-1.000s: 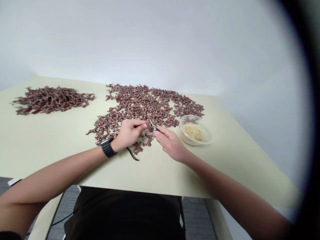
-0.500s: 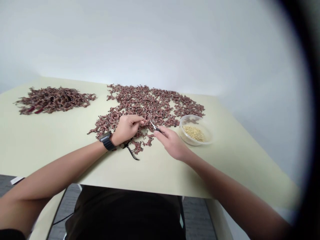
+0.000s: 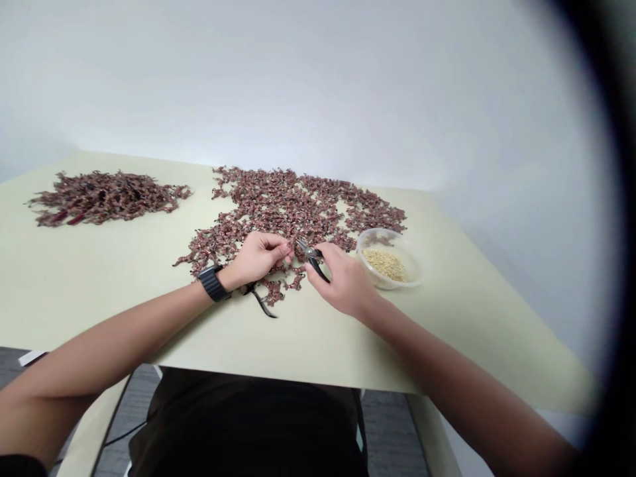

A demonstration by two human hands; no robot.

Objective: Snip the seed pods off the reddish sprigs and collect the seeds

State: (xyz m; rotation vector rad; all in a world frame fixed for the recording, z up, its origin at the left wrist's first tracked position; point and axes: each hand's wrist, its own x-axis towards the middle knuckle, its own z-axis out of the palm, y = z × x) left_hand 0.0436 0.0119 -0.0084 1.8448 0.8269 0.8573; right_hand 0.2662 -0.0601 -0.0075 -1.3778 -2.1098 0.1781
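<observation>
My left hand (image 3: pixel 259 256), with a dark watch on the wrist, pinches a small reddish-brown figure (image 3: pixel 293 242), perhaps shaped like a horse. Wrapped round black-handled pliers (image 3: pixel 316 260) is my right hand (image 3: pixel 342 278), and the pliers' metal jaws point at the figure. Whether the jaws touch it is too small to tell. Under and behind both hands spreads a wide layer of similar brown figures (image 3: pixel 278 202). A second tool with a black curved handle (image 3: pixel 263 305) lies partly hidden below my left wrist.
To the right of my right hand stands a clear plastic tub (image 3: pixel 365 270) with small gold-coloured pieces (image 3: pixel 385 264) in it. A denser heap of brown figures (image 3: pixel 109 197) lies at the left of the pale table (image 3: pixel 209 344). A white wall rises behind the table.
The pliers have turned in my right hand, and their handles now stand spread apart. My left hand has rolled slightly, with the pinched figure now raised more into view.
</observation>
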